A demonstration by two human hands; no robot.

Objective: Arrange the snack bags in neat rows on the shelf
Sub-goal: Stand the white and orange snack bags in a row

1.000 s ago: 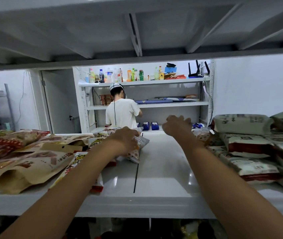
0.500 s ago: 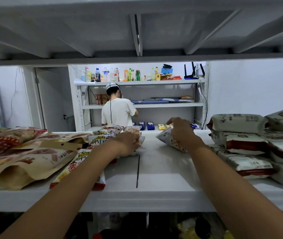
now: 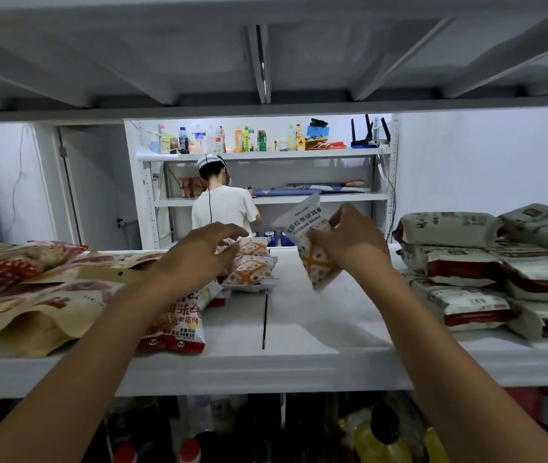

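My right hand [image 3: 349, 240] grips a white snack bag with an orange cross pattern [image 3: 311, 242], held upright and tilted above the white shelf [image 3: 316, 329]. My left hand [image 3: 199, 252] hovers with loosely curled fingers over a small pile of matching orange-patterned bags [image 3: 252, 267] lying at the shelf's middle back; it holds nothing. A red and white bag with printed characters [image 3: 180, 324] lies under my left forearm. Tan and red bags [image 3: 32, 289] are heaped at the left. White and dark red bags [image 3: 486, 272] are stacked at the right.
The shelf above [image 3: 265, 61] hangs low over the work space. A seam [image 3: 264, 315] splits the shelf board in the middle. Behind, a person in a white shirt [image 3: 222, 205] stands at another rack holding bottles. Bottles stand on the level below [image 3: 382, 436].
My right hand lifted the orange-patterned bag off the shelf and raised it upright. My left hand rose slightly off the pile of bags.
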